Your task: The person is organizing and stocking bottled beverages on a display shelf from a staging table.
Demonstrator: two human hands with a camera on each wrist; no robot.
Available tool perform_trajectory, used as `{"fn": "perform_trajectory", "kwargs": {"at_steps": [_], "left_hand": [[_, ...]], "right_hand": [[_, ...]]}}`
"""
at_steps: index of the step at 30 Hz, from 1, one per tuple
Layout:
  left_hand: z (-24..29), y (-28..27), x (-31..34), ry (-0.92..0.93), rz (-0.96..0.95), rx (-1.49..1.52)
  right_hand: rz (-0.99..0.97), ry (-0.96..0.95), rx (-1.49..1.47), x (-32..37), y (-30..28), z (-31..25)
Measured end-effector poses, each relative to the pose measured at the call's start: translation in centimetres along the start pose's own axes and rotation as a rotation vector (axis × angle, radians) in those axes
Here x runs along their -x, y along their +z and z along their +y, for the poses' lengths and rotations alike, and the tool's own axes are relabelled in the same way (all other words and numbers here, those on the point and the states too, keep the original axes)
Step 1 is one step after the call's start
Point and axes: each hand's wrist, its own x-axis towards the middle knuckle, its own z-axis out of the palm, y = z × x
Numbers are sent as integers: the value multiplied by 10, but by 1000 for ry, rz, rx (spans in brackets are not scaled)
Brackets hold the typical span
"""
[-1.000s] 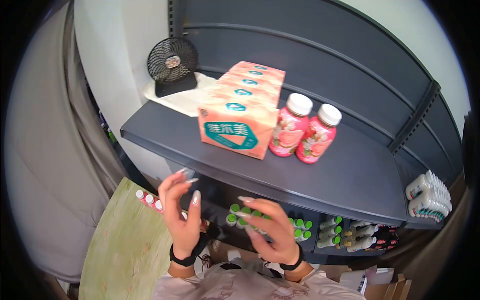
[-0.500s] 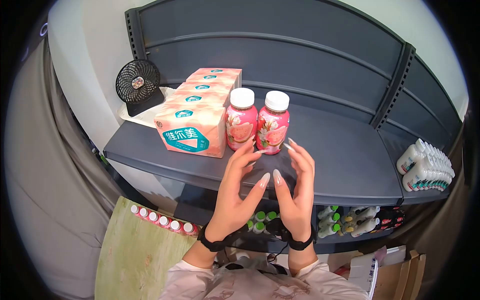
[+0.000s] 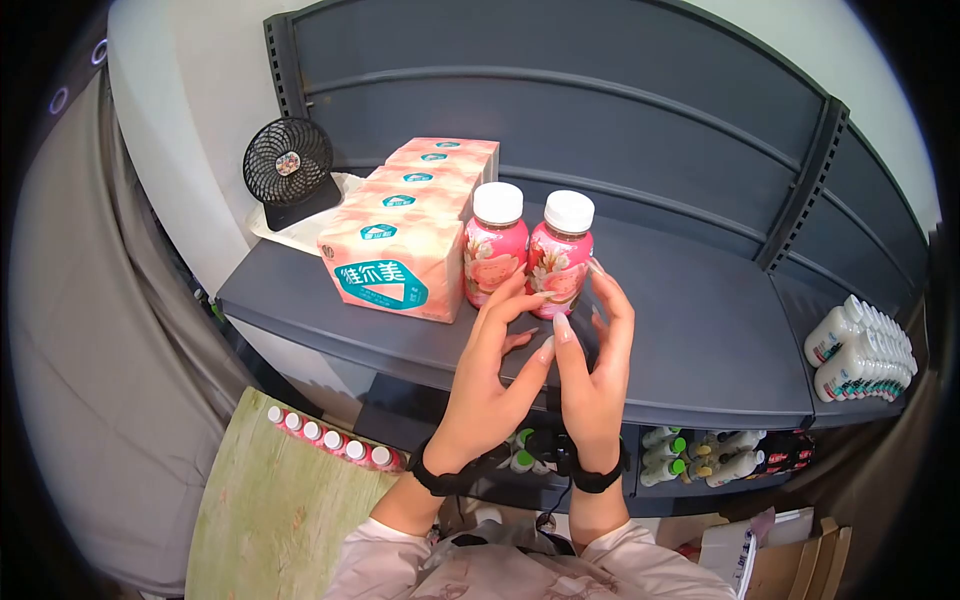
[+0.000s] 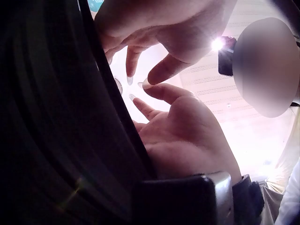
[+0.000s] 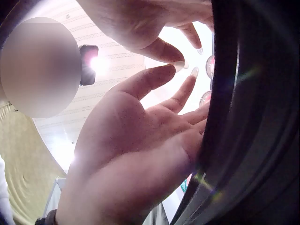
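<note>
1. Head view, the hands: the left hand (image 3: 485,375) and the right hand (image 3: 597,385) reach in over the near edge of the dark grey shelf (image 3: 690,300); their fingers are apart and loosely bent, clamped on nothing; the two thumb tips are close to each other.
2. Head view, the bottles: the right pink bottle (image 3: 561,250) stands upright with its white cap on, the left hand's fingertips in front of it and the right hand's at its right side; I cannot tell whether any of them touch it; the left pink bottle (image 3: 495,240) stands upright just beside it, partly behind the left fingers.
3. Head view, around them: the peach tissue pack (image 3: 380,270) is just left of the bottles; the black fan (image 3: 287,160) stands far left on a pale tray (image 3: 350,183); white bottles (image 3: 860,350) are lined up at the right; small bottles (image 3: 333,440) stand in a row on the green table (image 3: 270,510), near left.
4. Left wrist view: both hands seen from below, thumbs close, fingers spread; the dark shelf fills the left.
5. Right wrist view: again both hands from below, fingers apart; two round bottle ends show partly past the shelf edge, at the right.
</note>
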Motion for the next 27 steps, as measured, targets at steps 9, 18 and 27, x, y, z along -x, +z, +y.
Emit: {"fn": "perform_trajectory", "kwargs": {"at_steps": [9, 18, 27], "left_hand": [[-1, 2, 0, -37, -15, 31], [5, 1, 0, -93, -27, 110], [1, 1, 1, -63, -5, 78]], "right_hand": [[-39, 72, -98, -8, 1, 7], [-78, 164, -245, -12, 0, -3], [-73, 206, -181, -11, -3, -3]]}}
